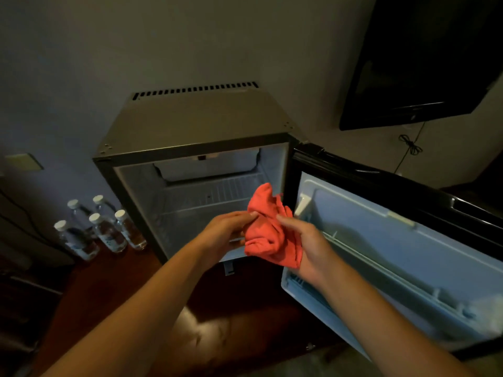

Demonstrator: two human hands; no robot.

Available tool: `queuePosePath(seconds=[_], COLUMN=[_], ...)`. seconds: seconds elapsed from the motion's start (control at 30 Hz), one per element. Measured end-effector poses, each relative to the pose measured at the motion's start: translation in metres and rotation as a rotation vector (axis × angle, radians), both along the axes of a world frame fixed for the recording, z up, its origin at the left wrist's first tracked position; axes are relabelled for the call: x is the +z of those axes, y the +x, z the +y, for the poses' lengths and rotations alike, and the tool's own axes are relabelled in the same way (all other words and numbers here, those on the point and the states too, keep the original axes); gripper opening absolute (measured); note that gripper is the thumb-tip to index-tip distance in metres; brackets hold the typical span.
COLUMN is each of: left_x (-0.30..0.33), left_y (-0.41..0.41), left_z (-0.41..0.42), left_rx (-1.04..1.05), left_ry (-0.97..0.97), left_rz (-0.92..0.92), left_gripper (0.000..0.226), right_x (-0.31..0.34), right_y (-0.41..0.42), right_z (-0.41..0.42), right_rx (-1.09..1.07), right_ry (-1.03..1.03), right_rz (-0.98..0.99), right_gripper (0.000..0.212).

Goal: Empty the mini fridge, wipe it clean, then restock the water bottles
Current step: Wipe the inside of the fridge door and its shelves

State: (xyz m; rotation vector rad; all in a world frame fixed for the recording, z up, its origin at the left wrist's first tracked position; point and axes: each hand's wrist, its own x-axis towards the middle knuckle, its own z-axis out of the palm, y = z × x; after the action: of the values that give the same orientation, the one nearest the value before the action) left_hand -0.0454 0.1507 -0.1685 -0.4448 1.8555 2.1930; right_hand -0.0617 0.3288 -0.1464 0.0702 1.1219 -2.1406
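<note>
The mini fridge [196,148] stands against the wall with its door [394,240] swung wide to the fridge's right, and its cavity shows only white liner, a small upper compartment and ribbed back wall. No bottles show inside it, so the emptying looks done. The open door gives both arms free reach into the cavity and also exposes the door's inner shelves for wiping.

Five water bottles [109,229] stand upright in a tight cluster on the dark wooden surface just left of the fridge, near enough to hand back in later yet out of the way of the wiping.

Directly in front of the fridge's opening, both hands hold an orange cloth [269,235]. The left hand [231,229] pinches its left edge between thumb and fingers. The right hand [310,246] cradles the bunched lower part in its palm, fingers curled round it. Held between two hands like this, the cloth is probably being gathered or refolded into a pad that one hand can push across the liner. The step in hand is the start of the wipe, roughly the middle of the task.

The light is dim, so whether the liner is wet or soiled cannot be told.

To the fridge's upper right a dark television [424,63] hangs on the wall, a cable dangling below it.
</note>
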Motion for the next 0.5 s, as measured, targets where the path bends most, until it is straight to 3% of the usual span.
queuePosePath(seconds=[0.07, 0.17, 0.37, 0.43, 0.5], left_x=[0.002, 0.014, 0.029, 0.033, 0.031], left_y=[-0.004, -0.009, -0.019, -0.017, -0.016], left_z=[0.005, 0.013, 0.023, 0.037, 0.056], left_rx=[-0.001, 0.062, 0.39, 0.374, 0.328], left_ry=[0.013, 0.003, -0.293, -0.408, -0.4], left_rz=[-0.011, -0.022, 0.131, 0.221, 0.277], left_gripper=[0.029, 0.025, 0.043, 0.043, 0.044], right_x=[-0.003, -0.004, 0.017, 0.021, 0.014], right_y=[0.004, 0.005, 0.007, 0.004, -0.002], right_z=[0.009, 0.022, 0.054, 0.056, 0.055], right_rx=[0.021, 0.051, -0.208, -0.193, -0.116], right_ry=[0.123, 0.444, 1.112, 1.205, 1.267], right_rz=[0.074, 0.295, 1.092, 1.207, 1.221], right_gripper=[0.021, 0.02, 0.021, 0.019, 0.016])
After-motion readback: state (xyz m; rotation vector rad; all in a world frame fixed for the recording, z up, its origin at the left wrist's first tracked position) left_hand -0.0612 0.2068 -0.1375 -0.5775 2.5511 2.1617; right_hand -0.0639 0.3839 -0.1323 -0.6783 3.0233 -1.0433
